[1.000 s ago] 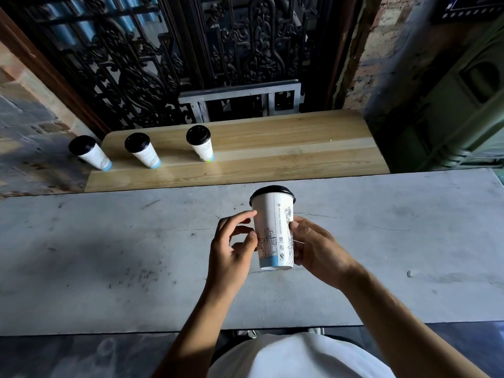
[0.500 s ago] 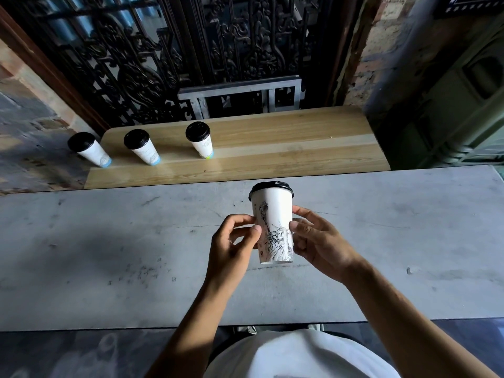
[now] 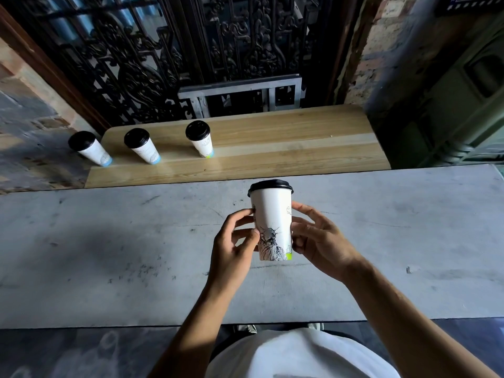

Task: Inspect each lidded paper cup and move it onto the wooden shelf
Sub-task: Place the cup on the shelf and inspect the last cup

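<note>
Three lidded paper cups already stand in a row on the wooden shelf, toward ten and eleven o'clock from the hands, the leftmost right at the shelf's left edge. One more, the held cup, is upright above the grey table, near the middle of the view, so by my judgement inspection is under way and its transfer to the shelf is left. No other cup shows on the table.

Both hands grip this cup by its sides: the left hand pinches it with fingertips at nine o'clock, the right hand curls around it at three o'clock.

Its wall is smooth white paper, tapering downward, printed with a black line drawing and a green band at the base; the domed black lid looks like plastic. Pale, grained planks with rounded corners form the shelf; the tabletop is matte, scuffed and speckled.
</note>
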The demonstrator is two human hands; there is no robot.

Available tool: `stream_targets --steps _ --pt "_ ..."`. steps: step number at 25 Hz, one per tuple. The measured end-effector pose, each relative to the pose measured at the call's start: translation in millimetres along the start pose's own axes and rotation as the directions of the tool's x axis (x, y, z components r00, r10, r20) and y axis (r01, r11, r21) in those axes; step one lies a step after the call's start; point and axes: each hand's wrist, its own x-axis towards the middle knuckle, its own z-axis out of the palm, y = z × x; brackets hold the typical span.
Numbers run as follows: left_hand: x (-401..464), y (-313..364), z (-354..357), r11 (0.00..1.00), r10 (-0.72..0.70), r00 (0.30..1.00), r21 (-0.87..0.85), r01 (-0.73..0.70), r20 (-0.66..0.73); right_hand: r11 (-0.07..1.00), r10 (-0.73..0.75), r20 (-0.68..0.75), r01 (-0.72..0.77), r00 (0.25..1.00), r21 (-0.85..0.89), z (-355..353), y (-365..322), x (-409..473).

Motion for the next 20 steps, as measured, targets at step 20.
stream_targets --steps 20 --pt "87 -19 13 0.985 -0.147 0.989 0.094 0.146 0.003 0.657 -0.030 -0.003 0.018 1.000 -0.754 -23 -20 92"
